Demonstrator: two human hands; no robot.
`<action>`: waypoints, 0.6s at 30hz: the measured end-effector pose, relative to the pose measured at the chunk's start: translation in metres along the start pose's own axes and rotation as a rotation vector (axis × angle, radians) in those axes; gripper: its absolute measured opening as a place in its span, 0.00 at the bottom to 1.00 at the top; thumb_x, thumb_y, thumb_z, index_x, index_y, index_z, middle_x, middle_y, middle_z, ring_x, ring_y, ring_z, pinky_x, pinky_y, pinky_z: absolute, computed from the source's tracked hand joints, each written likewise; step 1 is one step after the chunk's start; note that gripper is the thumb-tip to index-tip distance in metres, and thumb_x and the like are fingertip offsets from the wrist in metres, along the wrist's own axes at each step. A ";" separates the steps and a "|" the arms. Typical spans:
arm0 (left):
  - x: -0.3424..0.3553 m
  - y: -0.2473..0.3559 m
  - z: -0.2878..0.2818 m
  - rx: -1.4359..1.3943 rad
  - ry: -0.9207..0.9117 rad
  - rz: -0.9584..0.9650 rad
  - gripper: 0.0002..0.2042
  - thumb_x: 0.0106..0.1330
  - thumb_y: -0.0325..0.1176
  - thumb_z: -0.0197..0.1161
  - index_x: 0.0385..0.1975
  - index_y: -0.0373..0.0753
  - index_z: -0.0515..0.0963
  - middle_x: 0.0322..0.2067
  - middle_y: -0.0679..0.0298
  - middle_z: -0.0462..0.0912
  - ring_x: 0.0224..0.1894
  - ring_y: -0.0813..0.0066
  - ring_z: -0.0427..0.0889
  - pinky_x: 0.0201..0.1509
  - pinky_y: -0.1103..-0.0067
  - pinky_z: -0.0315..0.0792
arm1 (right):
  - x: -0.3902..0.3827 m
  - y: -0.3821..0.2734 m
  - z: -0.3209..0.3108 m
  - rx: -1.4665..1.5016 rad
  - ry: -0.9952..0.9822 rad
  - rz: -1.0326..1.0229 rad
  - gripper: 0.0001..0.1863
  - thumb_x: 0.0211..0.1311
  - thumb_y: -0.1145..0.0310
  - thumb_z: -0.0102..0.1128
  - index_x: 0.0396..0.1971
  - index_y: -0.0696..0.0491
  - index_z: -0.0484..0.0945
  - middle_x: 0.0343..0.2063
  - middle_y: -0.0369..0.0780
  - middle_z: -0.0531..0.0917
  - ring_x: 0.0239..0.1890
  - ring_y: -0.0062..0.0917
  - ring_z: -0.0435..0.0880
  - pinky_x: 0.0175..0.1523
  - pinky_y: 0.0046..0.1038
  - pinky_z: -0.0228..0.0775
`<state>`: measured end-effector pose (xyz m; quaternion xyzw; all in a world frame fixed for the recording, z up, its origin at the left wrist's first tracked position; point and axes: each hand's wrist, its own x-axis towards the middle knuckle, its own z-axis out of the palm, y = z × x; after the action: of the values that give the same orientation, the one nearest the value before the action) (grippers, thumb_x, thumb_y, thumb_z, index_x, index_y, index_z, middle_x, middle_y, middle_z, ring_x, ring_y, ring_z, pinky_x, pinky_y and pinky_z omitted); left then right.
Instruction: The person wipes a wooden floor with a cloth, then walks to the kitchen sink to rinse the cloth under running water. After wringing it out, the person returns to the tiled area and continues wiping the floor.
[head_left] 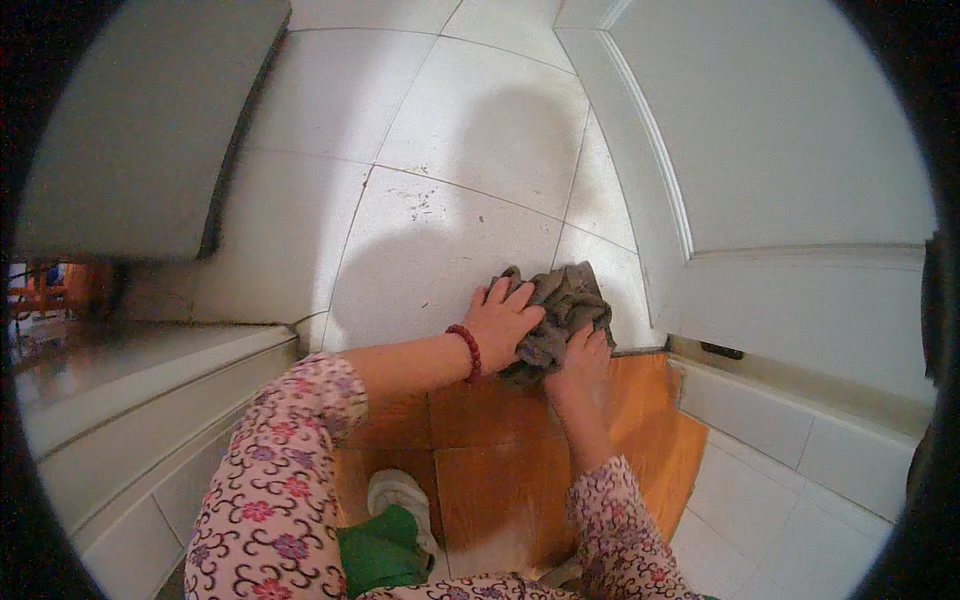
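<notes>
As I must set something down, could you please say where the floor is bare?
Bare white tiles lie between the grey panel and the dark specks. It is crowded at the bunched cloth, under the left hand and right hand.

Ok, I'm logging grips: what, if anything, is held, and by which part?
Crumpled dark cloth: left hand at its left side, right hand at its lower right.

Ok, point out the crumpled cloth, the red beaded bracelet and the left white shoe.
Crumpled cloth [571, 302], head view: middle folds.
Red beaded bracelet [469, 350], head view: middle beads.
Left white shoe [400, 490], head view: toe end.
</notes>
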<state>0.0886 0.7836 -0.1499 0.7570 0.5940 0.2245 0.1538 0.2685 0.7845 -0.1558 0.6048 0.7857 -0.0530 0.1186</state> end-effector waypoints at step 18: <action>-0.018 -0.026 -0.054 0.209 -0.600 -0.467 0.18 0.47 0.30 0.62 0.39 0.37 0.70 0.40 0.54 0.72 0.47 0.52 0.70 0.46 0.65 0.71 | -0.011 -0.051 -0.001 0.305 0.102 -0.371 0.29 0.41 0.73 0.57 0.50 0.50 0.67 0.45 0.45 0.72 0.42 0.41 0.72 0.46 0.39 0.66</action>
<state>0.0358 0.7704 -0.1200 0.6450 0.6986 -0.1096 0.2897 0.2220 0.7608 -0.1551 0.4628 0.8712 -0.1614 -0.0259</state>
